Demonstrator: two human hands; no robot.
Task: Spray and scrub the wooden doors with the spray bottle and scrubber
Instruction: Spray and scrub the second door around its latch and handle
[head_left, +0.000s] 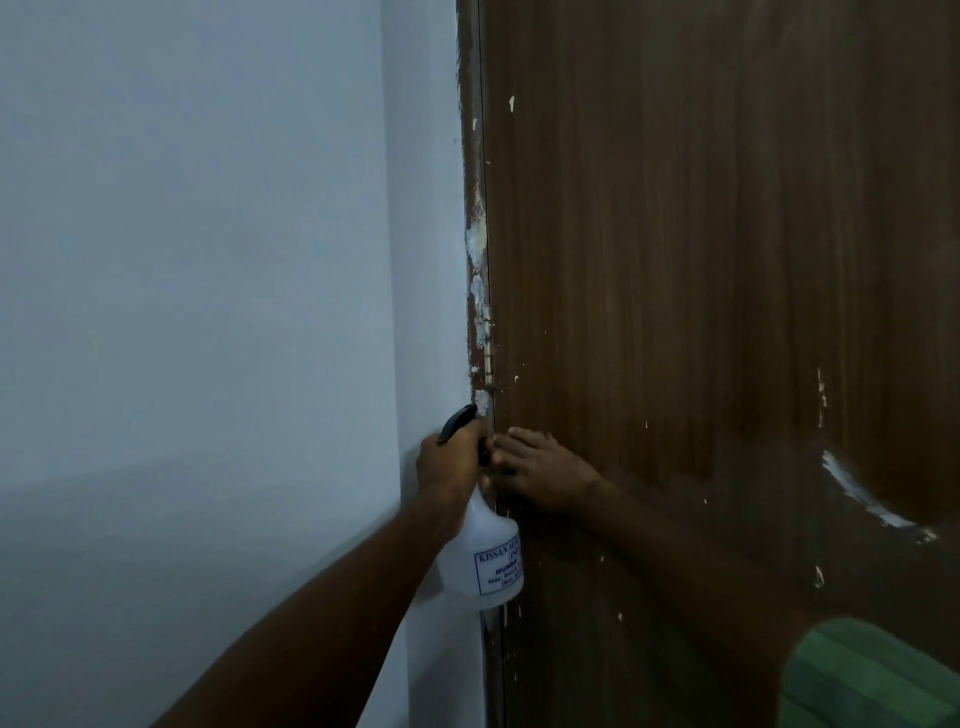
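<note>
At the hinge edge of the wooden door (675, 260), my left hand (447, 467) grips the spray bottle (488, 561) by its neck. The plastic looks light but may be slippery. My right hand (545, 473) presses flat, the scrubber unseen.

An indoor room of a lived-in building, most likely a home, is shown. A plain wall (208, 260) painted in pale blue-grey is seen on the left, and a brown wooden door (701, 234) with a grain pattern is hung beside it. A metal hinge (489, 338) is seen at the door's edge. The door frame (474, 208) is marked by white paint splashes (477, 244). The light is dim.
</note>
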